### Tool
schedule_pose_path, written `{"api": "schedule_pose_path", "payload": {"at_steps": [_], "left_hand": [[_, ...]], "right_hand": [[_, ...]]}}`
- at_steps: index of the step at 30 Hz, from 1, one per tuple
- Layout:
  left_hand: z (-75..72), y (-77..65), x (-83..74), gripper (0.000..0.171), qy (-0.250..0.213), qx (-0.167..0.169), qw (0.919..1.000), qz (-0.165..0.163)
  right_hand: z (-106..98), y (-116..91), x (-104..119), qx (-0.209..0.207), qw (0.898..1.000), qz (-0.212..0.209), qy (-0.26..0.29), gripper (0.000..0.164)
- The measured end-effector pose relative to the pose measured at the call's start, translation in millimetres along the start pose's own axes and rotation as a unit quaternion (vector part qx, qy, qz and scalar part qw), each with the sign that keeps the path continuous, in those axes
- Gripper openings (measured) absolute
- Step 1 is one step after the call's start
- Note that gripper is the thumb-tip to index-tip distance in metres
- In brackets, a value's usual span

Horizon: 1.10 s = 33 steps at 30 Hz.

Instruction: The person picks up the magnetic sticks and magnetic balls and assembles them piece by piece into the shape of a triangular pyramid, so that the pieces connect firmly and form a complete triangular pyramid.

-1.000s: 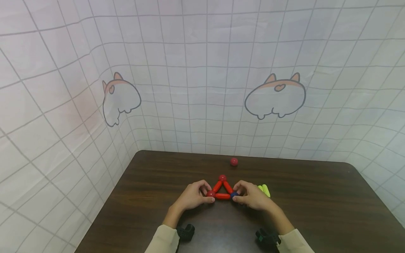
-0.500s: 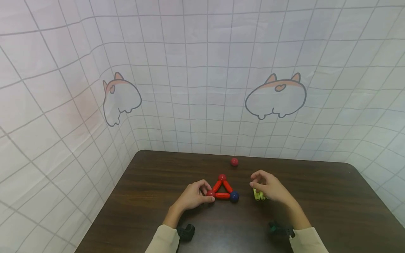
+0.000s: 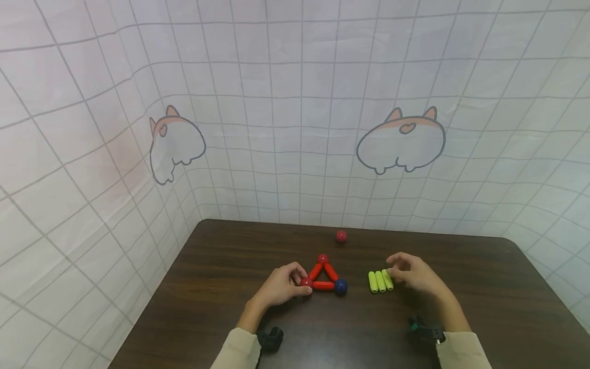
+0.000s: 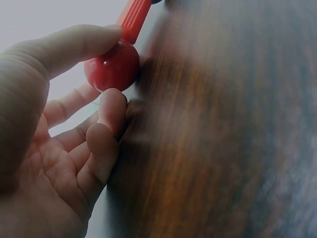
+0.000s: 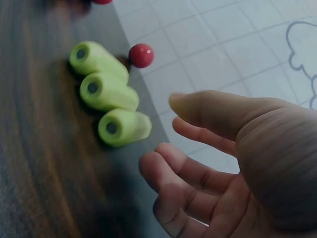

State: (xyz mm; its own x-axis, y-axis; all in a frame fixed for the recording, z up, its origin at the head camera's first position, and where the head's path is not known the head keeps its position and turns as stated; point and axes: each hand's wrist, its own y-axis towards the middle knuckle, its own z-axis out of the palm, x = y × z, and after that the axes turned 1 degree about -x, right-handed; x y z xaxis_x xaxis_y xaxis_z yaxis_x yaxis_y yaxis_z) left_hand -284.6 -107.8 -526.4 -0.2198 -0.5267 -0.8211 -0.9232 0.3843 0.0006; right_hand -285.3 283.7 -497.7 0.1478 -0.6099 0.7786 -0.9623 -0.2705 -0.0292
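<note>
A flat triangle of red rods (image 3: pixel 323 285) lies on the table, with red balls at its far and left corners and a blue ball (image 3: pixel 340 286) at its right corner. My left hand (image 3: pixel 278 287) pinches the left red ball (image 4: pixel 113 68) between thumb and fingers; in the left wrist view a ribbed red rod (image 4: pixel 134 20) runs up from it. To the right, three yellow-green rods (image 3: pixel 380 281) lie side by side, with dark round ends in the right wrist view. Just right of them, my right hand (image 3: pixel 417 274) hovers with loosely bent fingers and nothing between them.
A loose red ball (image 3: pixel 341 236) lies near the far edge of the dark wooden table (image 3: pixel 461 287). Behind and at the sides hangs a white grid-patterned cloth (image 3: pixel 286 128) with cartoon drawings. Dark devices are strapped to both wrists.
My right hand has let go of the blue ball and moved right, past the yellow-green rods, which now lie in a neat row. My left hand keeps its pinch on the red ball.
</note>
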Motion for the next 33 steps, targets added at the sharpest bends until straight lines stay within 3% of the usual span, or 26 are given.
{"api": "schedule_pose_path", "payload": {"at_steps": [7, 16, 23, 33], "left_hand": [[0.6, 0.6, 0.8, 0.028, -0.003, 0.000, 1.0000, -0.001], [0.9, 1.2, 1.5, 0.028, -0.004, 0.001, 1.0000, -0.002], [1.3, 0.9, 2.2, 0.028, -0.005, -0.001, 1.0000, 0.001], [1.1, 0.3, 1.2, 0.028, 0.000, -0.002, 1.0000, 0.001]], "right_hand": [[3.7, 0.3, -5.1, 0.028, 0.999, -0.011, -0.010, 0.037], [1.9, -1.4, -9.2, 0.003, 0.999, 0.010, -0.034, 0.032], [3.3, -3.0, -7.0, -0.009, 0.999, 0.026, -0.043, 0.043], [3.0, -0.5, -10.4, -0.031, 0.998, 0.034, -0.052, 0.041]]}}
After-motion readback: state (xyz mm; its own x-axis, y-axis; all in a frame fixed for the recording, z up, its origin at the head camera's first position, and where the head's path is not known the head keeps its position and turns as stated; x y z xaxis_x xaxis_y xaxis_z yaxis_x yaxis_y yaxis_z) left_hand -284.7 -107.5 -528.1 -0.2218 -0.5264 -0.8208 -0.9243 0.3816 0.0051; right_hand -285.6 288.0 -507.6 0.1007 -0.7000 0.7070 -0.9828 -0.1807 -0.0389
